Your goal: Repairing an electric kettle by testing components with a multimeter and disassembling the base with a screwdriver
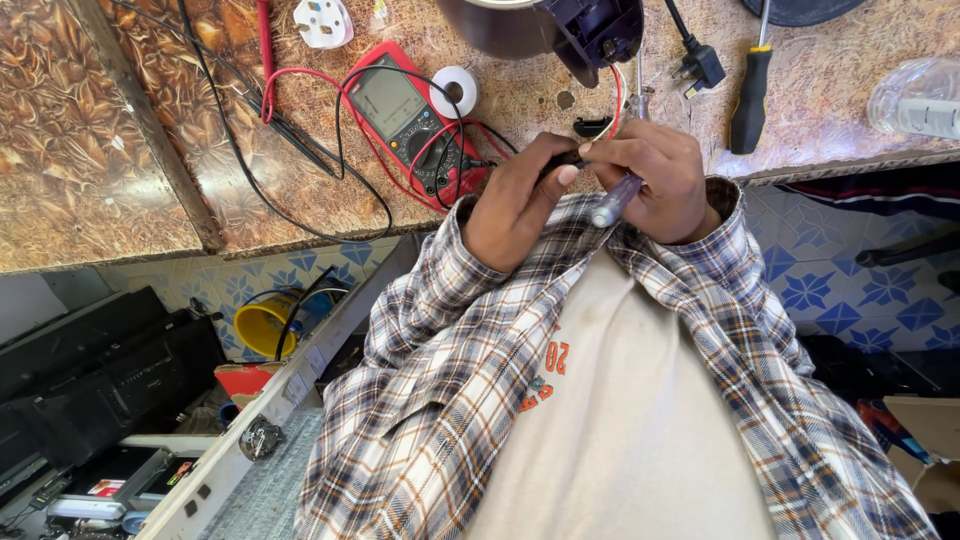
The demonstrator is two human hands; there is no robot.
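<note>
My left hand (515, 200) and my right hand (655, 180) meet close to my chest, just below the worktop edge. The right hand grips a screwdriver with a clear handle (615, 200), its shaft pointing up towards a dark appliance base (590, 30). The left hand pinches a small black part (565, 158) against it. A red wire (615, 100) runs from the appliance down to a small black and red piece (593, 126) beside my fingers. My plaid shirt sleeves cover both wrists.
A red multimeter (410, 115) with red and black leads lies on the patterned worktop (300, 180), next to a white tape roll (453, 90), a white plug (322, 22), a black plug (700, 65) and a black-handled screwdriver (748, 95). A yellow bucket (265, 325) stands below.
</note>
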